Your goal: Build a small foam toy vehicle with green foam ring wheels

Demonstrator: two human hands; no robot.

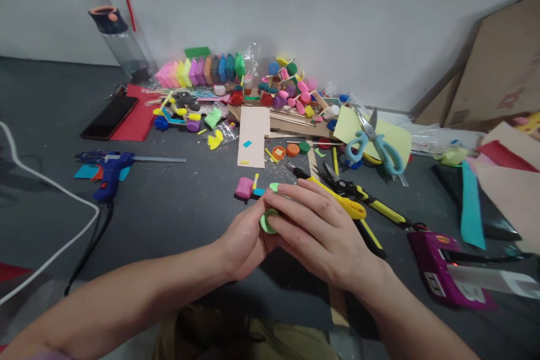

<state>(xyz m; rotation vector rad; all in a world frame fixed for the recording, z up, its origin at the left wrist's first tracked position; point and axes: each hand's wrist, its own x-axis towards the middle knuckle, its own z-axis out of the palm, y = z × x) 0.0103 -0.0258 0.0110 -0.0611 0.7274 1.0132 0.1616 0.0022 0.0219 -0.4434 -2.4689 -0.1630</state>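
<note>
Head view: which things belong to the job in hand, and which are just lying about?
In hand:
light green round piece, between the left hand and right hand

Probably just lying about, as neither hand touches them:
phone
water bottle
glue gun
scissors, on yellow paper

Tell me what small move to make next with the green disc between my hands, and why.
I'd probably raise the right hand slightly to check the green disc: that hand covers part of it, and the left hand is close on the other side, so its full shape is hidden.
</note>
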